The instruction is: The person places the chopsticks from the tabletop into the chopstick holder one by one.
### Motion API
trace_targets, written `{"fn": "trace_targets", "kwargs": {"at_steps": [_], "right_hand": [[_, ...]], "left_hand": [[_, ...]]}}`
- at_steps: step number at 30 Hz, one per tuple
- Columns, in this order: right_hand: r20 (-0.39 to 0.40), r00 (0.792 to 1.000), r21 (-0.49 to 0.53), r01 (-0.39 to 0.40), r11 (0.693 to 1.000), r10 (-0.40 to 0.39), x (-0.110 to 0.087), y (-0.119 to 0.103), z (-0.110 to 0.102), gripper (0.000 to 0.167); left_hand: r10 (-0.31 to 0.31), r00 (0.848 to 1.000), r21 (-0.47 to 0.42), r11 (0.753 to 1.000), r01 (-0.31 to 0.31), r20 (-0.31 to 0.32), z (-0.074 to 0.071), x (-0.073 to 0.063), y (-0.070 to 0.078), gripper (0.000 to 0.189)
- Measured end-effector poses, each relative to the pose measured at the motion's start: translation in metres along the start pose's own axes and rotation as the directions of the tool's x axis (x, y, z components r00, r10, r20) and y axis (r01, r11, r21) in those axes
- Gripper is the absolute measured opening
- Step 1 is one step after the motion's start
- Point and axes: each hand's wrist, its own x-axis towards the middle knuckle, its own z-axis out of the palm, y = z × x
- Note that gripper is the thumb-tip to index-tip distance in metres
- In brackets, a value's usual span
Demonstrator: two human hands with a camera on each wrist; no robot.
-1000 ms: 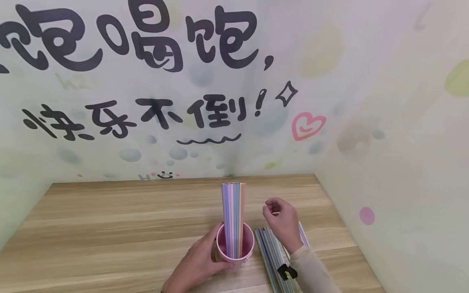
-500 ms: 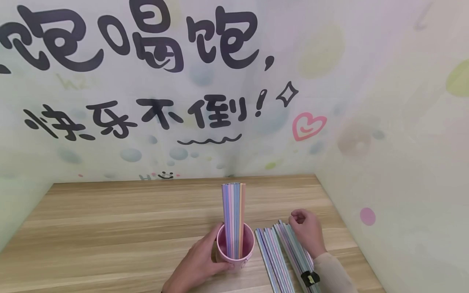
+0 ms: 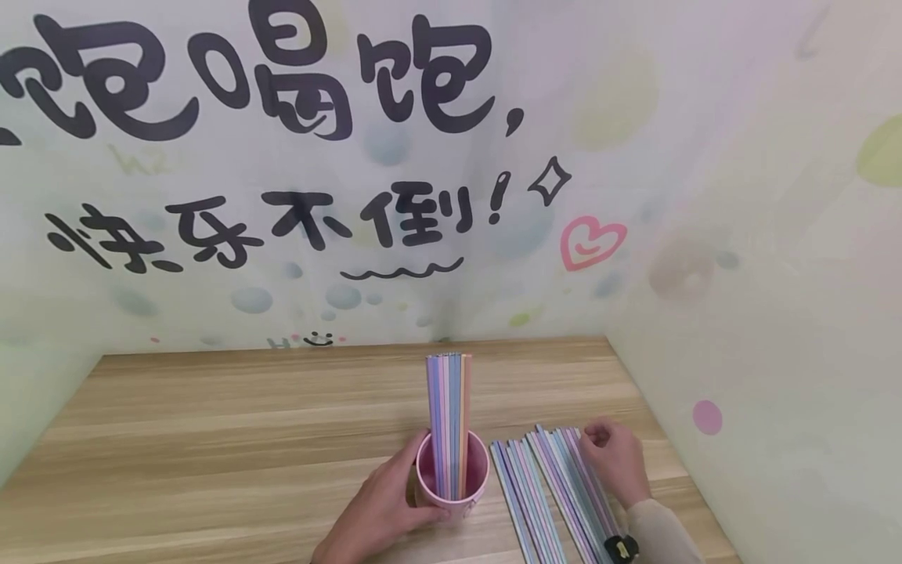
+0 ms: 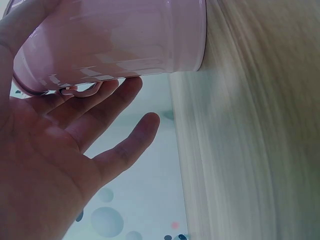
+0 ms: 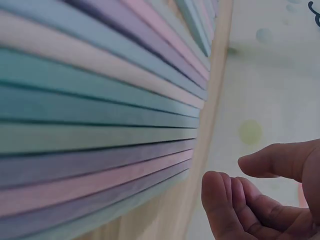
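Observation:
My left hand grips a pink cup from its left side, thumb in front and fingers behind. In the left wrist view the cup has a glossy wall with a small curled piece near the fingers; the little finger stands away from it. Several slim pastel sticks stand upright in the cup. My right hand, fingers curled with a gap to the thumb, is at the far right end of a row of sticks. In the right wrist view these sticks lie side by side.
A second row of pastel sticks lies on the wood-grain table between the cup and the right-hand row. A printed wall borders the table at the back, and a side wall stands on the right.
My right hand has moved right and toward me across the sticks, uncovering the right-hand row. My left hand and the cup have stayed in place.

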Motion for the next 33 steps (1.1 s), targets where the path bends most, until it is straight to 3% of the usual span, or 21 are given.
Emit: {"fn": "trace_targets", "kwargs": {"at_steps": [8, 17, 33], "right_hand": [[0.042, 0.998, -0.032, -0.037, 0.999, 0.038, 0.0, 0.008, -0.002, 0.019], [0.099, 0.994, -0.113, -0.028, 0.993, 0.039, 0.003, 0.017, -0.001, 0.014], [0.113, 0.993, -0.207, 0.0, 0.978, 0.024, 0.004, 0.02, 0.002, 0.013]], "left_hand": [[-0.015, 1.0, -0.006, 1.0, 0.015, -0.002, 0.0, 0.0, 0.0, 0.099], [-0.009, 1.0, -0.01, 1.0, 0.009, -0.001, 0.0, 0.001, 0.001, 0.099], [-0.004, 1.0, -0.009, 1.0, 0.004, -0.006, 0.001, 0.0, 0.0, 0.101]]}}
